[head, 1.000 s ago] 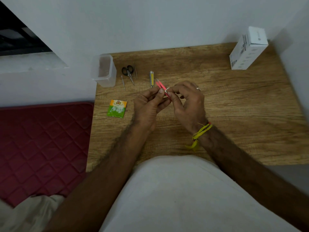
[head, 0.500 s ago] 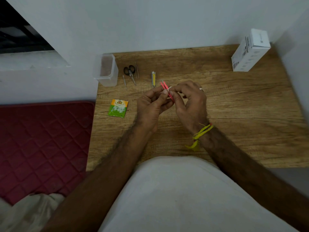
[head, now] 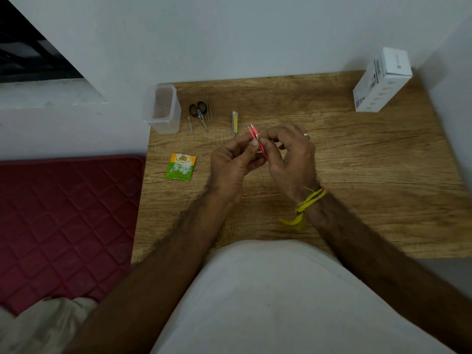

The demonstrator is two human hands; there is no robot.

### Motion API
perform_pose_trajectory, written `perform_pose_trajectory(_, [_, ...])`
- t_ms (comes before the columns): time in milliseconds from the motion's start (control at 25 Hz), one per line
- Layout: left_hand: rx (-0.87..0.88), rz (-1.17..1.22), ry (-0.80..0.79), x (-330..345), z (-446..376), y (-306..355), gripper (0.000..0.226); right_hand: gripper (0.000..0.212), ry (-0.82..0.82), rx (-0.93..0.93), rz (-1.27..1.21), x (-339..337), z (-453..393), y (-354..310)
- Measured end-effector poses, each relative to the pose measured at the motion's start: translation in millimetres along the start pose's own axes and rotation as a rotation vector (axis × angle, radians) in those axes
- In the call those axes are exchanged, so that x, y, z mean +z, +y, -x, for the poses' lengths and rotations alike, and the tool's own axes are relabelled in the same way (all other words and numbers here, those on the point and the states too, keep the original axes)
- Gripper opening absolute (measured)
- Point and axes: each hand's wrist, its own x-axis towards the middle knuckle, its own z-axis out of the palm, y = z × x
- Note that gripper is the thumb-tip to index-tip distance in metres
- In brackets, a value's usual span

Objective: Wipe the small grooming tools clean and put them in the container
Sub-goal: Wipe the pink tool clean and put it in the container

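The pink tweezers [head: 256,140] are held above the counter [head: 357,175], tips toward eleven o'clock. The left hand [head: 233,164] grips them; the right hand [head: 288,154] pinches a white scrap, apparently a wipe, against them. The step is wiping. Next they go into the clear container [head: 161,108] at ten o'clock, which calls for a reach past the nail clipper [head: 234,122] and scissors [head: 199,112].

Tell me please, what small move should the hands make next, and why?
Probably keep rubbing the pink tweezers toward their tips: the left hand holds them and the right hand pinches them with a small white wipe, while the container holds no tool.
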Motion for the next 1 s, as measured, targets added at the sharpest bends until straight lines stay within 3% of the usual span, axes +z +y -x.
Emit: perform_pose_trajectory(1000, [0.04,-0.043,-0.046,-0.3,1.4,-2.3,0.018,0.008,0.064,-0.011,0.005,1.9,-5.7,-2.4])
